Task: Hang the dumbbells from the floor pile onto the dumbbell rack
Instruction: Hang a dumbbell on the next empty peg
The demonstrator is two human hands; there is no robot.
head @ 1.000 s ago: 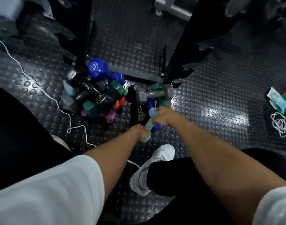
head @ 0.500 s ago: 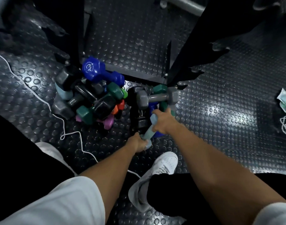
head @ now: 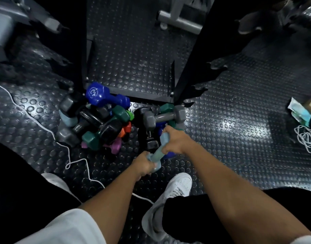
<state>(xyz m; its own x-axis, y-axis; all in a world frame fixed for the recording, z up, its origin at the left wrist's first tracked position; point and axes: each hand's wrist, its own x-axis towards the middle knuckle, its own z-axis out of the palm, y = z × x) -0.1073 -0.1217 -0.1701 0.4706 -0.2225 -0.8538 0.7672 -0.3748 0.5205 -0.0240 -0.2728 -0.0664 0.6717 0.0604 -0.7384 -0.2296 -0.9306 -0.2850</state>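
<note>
Left hand (head: 143, 163) and right hand (head: 175, 142) both clench one light-blue dumbbell (head: 157, 154). It sits beside the floor pile (head: 98, 124), below the rack (head: 191, 71).

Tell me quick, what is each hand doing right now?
Left hand: closed around the lower end of the light blue dumbbell.
Right hand: closed around the upper end of the same dumbbell.

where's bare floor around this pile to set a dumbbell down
Bare studded floor lies right of the grey dumbbell, up to the coiled white cord. Another bare patch sits inside the rack base, behind the blue dumbbell. The pile itself is crowded, and a white cable crosses its left side.
</note>
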